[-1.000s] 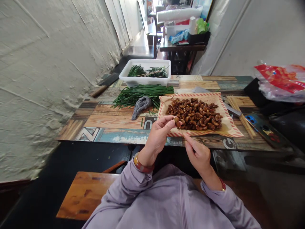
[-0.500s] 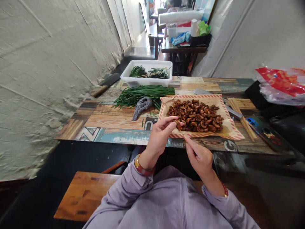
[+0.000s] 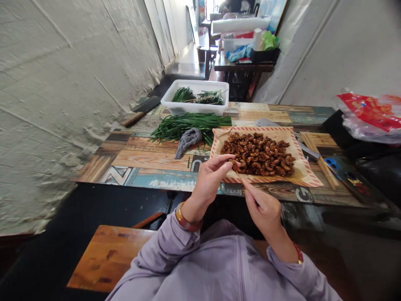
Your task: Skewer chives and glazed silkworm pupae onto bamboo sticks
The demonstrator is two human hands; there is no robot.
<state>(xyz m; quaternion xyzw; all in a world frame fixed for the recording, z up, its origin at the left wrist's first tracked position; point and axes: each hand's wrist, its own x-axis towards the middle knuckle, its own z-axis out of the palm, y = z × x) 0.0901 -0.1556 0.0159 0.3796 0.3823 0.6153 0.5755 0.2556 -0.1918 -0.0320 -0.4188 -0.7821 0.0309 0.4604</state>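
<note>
Brown pcs (image 3: 258,154), patchwork tbl (image 3: 150,158), pale walls (image 3: 78,83)

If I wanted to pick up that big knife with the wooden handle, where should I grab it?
Probably best by the middle of the wooden handle, coming from the near side. The handle is long and slim and angles toward the person's side, while the broad dark blade points away; the wall stands close on the left.
</note>
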